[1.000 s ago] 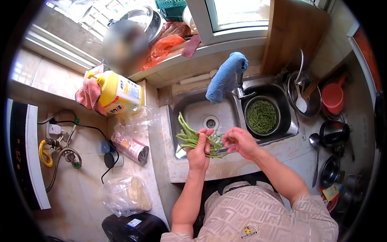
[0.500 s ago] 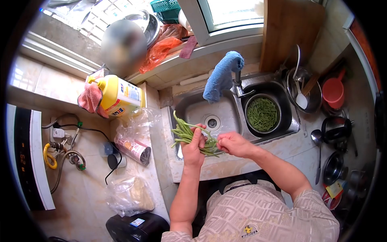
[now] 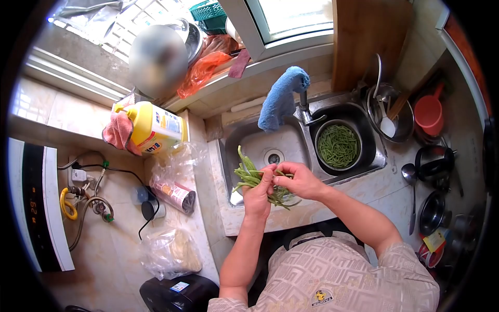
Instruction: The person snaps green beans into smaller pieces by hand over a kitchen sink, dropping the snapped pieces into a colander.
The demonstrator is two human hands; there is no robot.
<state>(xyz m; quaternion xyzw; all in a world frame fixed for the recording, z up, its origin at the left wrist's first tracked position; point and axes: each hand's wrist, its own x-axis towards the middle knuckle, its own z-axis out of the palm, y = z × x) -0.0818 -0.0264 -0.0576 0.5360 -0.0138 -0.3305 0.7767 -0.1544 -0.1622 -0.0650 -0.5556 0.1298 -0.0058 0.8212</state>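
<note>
My left hand (image 3: 258, 193) is wrapped round a bunch of long green beans (image 3: 249, 176) above the front edge of the left sink basin (image 3: 249, 141). Touching the beans near my left fingertips, my right hand (image 3: 299, 181) has its fingers pinched together; what lies between them is too small to make out. Bean ends stick out on both sides of my left hand. Short pieces of green beans (image 3: 338, 146) fill a round metal pot (image 3: 358, 156) in the right basin.
A blue towel (image 3: 280, 101) hangs on the faucet (image 3: 305, 112). To the left are a yellow bottle (image 3: 156, 127) and plastic bags (image 3: 171, 252). On the right are a metal bowl (image 3: 405, 125), a red ladle (image 3: 429, 115) and a spoon (image 3: 409, 173). A cutting board (image 3: 369, 44) leans behind.
My right hand has moved left against my left hand and the beans. The bunch has shifted slightly right, and the camera view has shifted a little.
</note>
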